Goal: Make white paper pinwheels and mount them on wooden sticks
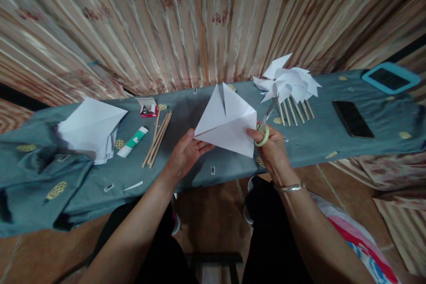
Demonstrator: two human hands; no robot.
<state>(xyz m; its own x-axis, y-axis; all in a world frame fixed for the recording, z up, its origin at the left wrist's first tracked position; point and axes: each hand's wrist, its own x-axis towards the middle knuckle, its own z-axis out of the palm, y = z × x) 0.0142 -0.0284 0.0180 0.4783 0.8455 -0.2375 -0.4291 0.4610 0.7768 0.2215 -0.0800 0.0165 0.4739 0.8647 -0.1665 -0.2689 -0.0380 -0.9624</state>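
Note:
A white paper sheet (229, 131), with a slit cut in from its far corner and another slit at its left, is held over the table between both hands. My left hand (186, 153) pinches its left corner between thumb and fingers. At the sheet's right edge, the thumb of my right hand (271, 144) presses on the paper. Scissors (265, 125) with pale green handles hang on that same hand, blades pointing away from me. Beyond them lie several white paper pinwheels (288, 82) on wooden sticks.
Left of my hands are a stack of white paper (91, 126), a green and white glue tube (133, 141), several wooden sticks (157, 140) and a small red box of metal pins (148, 110). A black phone (353, 119) and a blue-framed device (390, 78) lie right. A curtain (199, 22) hangs behind the table.

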